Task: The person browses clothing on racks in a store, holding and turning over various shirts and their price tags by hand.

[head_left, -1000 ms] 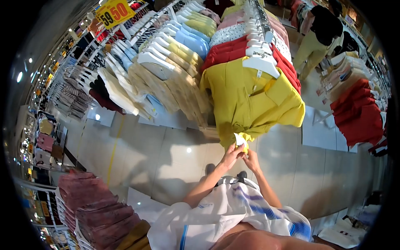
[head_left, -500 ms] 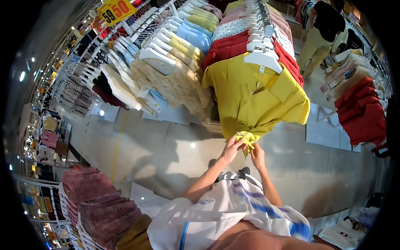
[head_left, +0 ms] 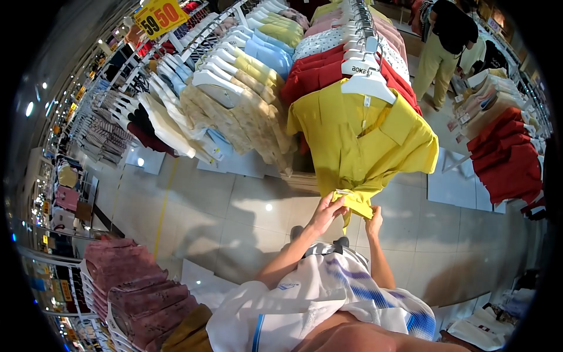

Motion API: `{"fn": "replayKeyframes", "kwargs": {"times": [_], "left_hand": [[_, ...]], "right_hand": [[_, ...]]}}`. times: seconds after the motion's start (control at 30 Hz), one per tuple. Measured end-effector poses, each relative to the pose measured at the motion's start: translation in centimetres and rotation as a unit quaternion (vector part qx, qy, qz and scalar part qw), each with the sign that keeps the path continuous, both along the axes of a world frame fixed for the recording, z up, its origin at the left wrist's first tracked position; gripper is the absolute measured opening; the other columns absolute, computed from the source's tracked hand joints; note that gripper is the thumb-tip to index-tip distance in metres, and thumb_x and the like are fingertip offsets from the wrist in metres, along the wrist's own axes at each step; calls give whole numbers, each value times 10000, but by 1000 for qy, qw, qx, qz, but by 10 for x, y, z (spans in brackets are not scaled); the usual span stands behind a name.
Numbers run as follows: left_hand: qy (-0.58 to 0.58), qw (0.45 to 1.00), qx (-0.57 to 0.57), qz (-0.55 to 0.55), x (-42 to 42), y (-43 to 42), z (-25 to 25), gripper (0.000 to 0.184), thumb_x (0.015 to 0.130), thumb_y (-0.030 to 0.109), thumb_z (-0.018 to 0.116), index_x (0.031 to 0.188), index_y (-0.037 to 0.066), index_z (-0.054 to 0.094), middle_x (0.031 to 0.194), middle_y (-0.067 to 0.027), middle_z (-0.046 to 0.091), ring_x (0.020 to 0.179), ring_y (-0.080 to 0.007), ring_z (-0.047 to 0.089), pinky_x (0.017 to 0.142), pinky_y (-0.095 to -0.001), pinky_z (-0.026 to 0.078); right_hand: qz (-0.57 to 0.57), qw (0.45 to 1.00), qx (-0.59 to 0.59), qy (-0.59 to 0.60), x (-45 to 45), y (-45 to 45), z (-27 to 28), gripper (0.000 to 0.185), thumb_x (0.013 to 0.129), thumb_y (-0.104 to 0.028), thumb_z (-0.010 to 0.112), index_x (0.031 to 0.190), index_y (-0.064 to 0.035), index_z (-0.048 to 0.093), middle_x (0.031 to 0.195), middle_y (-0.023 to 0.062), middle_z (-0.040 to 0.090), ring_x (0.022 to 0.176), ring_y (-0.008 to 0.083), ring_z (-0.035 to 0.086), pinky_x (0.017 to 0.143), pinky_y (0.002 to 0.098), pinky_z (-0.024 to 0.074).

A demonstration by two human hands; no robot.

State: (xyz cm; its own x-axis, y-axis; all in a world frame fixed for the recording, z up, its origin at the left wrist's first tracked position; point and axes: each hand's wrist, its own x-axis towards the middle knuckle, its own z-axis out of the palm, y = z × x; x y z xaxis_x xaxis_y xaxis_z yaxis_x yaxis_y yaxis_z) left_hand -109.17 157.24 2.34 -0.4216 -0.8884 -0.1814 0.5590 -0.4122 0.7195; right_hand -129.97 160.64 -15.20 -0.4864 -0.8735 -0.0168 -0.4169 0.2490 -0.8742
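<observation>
A yellow short-sleeved shirt (head_left: 352, 132) hangs from a white hanger (head_left: 368, 87) at the front end of a rack. Its lower hem narrows to a tie strip (head_left: 356, 203). My left hand (head_left: 327, 212) is closed on the left part of this strip, fingers pinching the cloth. At the strip's right end, my right hand (head_left: 373, 222) grips the fabric between thumb and fingers. The strip stretches between both hands, and a pointed end dangles below, near the left hand.
Behind the yellow shirt hang red shirts (head_left: 314, 70). Beige patterned tops (head_left: 234, 117) hang to the left. A price sign (head_left: 161, 16) is at upper left, pink garments (head_left: 138, 281) at lower left. A person (head_left: 448, 47) stands at upper right, near red garments (head_left: 507, 155).
My right hand has moved right and slightly down, away from my left hand. The bunched strip is now spread flatter between them. The person at upper right has shifted slightly.
</observation>
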Motion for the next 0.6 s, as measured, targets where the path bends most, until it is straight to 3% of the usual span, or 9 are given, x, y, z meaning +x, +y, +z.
{"fn": "replayKeyframes", "kwargs": {"times": [0.03,0.13,0.23,0.33,0.47,0.6], "left_hand": [[5,1000,-7,-3,0,0,5,213,922,139,523,1102,25,536,895,-16,584,752,-74,543,666,-218,448],[5,1000,-23,-10,-1,-1,13,219,926,142,517,1109,22,531,895,-18,583,754,-75,543,672,-219,448],[-11,999,-33,-24,-2,-3,7,228,932,146,506,1122,21,519,892,-21,584,757,-78,545,678,-221,451],[-30,998,-27,-46,-2,-4,-9,225,941,153,490,1123,22,503,889,-31,589,754,-84,551,692,-226,464],[-108,988,-43,-102,2,-5,-48,141,940,146,485,1026,38,511,861,-38,601,725,-94,566,688,-237,483],[-243,962,-48,-116,14,-1,-76,121,919,168,532,948,54,503,890,-58,629,725,-113,600,671,-257,490]], "right_hand": [[7,999,-41,-2,0,-1,-2,146,831,-7,502,975,-30,501,762,104,618,579,184,604,517,299,467],[-45,995,2,-93,3,-2,-1,133,850,-40,488,966,-10,545,722,101,629,522,154,589,475,288,461],[-8,991,87,-105,-2,-2,-5,163,862,-83,473,915,12,594,644,93,617,472,132,554,436,288,439],[-3,989,96,-116,-2,-1,-8,204,860,-117,477,859,31,618,582,78,593,460,123,529,428,286,425],[12,955,129,-268,-11,-4,-23,244,874,-164,473,885,25,626,658,68,611,509,135,555,449,282,447],[27,945,140,-294,-21,-11,-25,281,895,-221,475,965,11,618,777,94,643,589,161,617,557,286,536]]}}
